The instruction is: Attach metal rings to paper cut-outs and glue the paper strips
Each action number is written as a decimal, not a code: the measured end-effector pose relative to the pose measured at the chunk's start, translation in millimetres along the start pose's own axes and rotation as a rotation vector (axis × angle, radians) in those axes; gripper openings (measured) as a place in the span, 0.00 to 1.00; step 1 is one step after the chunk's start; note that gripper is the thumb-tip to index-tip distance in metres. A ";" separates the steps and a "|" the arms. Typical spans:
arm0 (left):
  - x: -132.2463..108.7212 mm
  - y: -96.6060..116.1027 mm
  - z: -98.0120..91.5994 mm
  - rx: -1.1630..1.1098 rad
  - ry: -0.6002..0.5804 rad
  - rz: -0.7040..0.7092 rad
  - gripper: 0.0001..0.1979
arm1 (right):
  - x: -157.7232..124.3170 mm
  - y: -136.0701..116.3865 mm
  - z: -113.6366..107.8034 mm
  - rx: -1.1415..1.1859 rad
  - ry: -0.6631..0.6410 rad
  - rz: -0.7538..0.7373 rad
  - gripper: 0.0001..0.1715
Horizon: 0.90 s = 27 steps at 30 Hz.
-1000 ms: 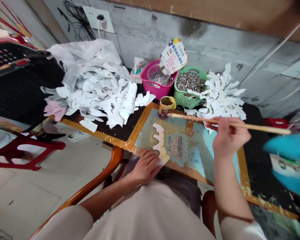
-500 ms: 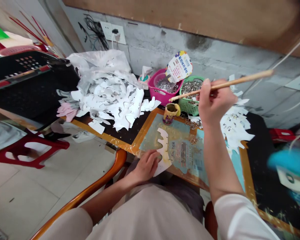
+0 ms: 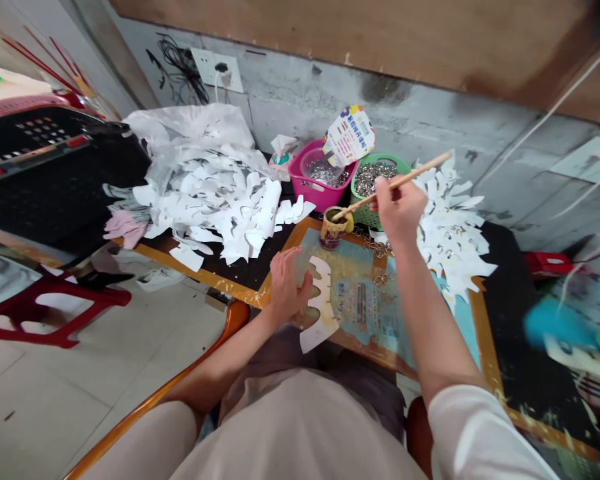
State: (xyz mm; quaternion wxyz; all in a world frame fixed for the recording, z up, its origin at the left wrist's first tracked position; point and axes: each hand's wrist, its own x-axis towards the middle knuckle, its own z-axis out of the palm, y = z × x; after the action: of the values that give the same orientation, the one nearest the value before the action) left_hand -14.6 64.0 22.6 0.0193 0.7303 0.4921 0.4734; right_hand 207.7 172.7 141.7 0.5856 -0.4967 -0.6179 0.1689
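My right hand (image 3: 401,203) grips a thin wooden stick (image 3: 420,171), perhaps a brush, whose lower end dips into a small open can (image 3: 332,235) with brownish residue on it. A curved white cut-out piece (image 3: 322,313) with notches along its left side lies on the stained work board, its lower end over the near edge. Just left of that piece is my left hand (image 3: 287,283), fingers apart and nothing in it. Several metal rings (image 3: 380,279) lie on the board right of the can.
Behind the can stand a pink basket (image 3: 316,193) and a green basket (image 3: 380,167) with small metal parts. A heap of white cut pieces (image 3: 215,200) covers the table's left; pieces with rings (image 3: 455,233) lie at the right. A red stool (image 3: 90,313) stands left.
My right hand has lowered the stick, so its tip went from above the can into it. My left hand has let go of the white piece and moved up and left.
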 end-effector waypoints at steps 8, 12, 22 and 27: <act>15.0 -3.6 9.3 0.005 -0.021 -0.022 0.24 | -26.1 5.8 -60.0 0.259 0.370 0.193 0.22; 9.6 -9.8 12.7 0.013 -0.075 -0.021 0.24 | -75.6 20.9 -77.4 0.348 0.292 0.283 0.20; -11.0 -23.7 11.5 0.004 -0.348 0.023 0.22 | -143.7 44.1 -90.1 0.460 0.427 0.370 0.22; -8.8 -22.0 13.9 0.009 -0.457 0.044 0.25 | -137.5 44.2 -76.4 0.508 0.428 0.390 0.24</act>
State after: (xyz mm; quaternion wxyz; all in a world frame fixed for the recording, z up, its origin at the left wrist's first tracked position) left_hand -20.7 74.9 -1.9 0.1166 0.8293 0.4609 0.2937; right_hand 269.6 52.5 50.0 0.7627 -0.4680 -0.3140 0.3172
